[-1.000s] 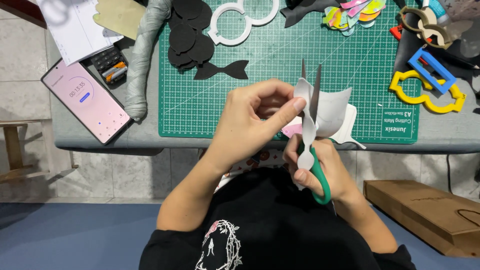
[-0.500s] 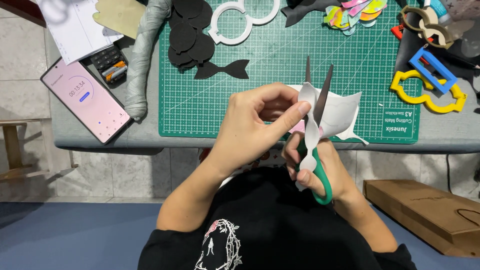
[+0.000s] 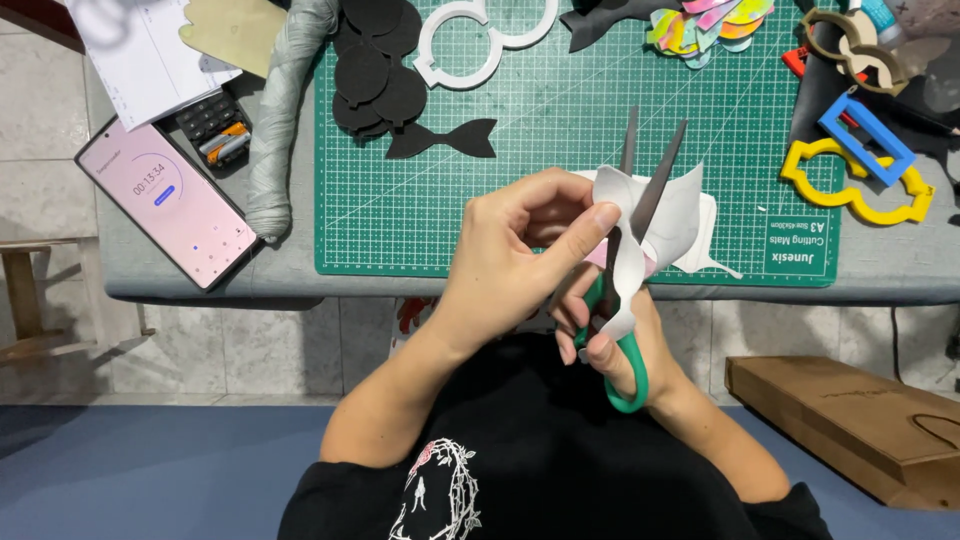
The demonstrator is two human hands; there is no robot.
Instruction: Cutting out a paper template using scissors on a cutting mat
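My left hand (image 3: 515, 250) pinches a white paper piece (image 3: 672, 215) between thumb and fingers, holding it up over the near edge of the green cutting mat (image 3: 560, 130). My right hand (image 3: 610, 345) grips green-handled scissors (image 3: 625, 290); their blades point away from me, spread apart, with the paper between them. More white paper (image 3: 705, 245) lies flat on the mat behind the held piece. Both hands hover just past the table's front edge.
Black cut-out shapes (image 3: 385, 75) and a black fishtail shape (image 3: 445, 140) lie on the mat with a white ring template (image 3: 470, 40). A phone (image 3: 165, 205), calculator (image 3: 215, 130) and grey roll (image 3: 285, 110) sit left; yellow (image 3: 850, 190) and blue (image 3: 865, 140) templates right. A brown box (image 3: 850, 425) lies on the floor.
The scissor blades have spread wider and tilted a little to the right. The paper has turned slightly in my left hand. Both hands stay in about the same place.
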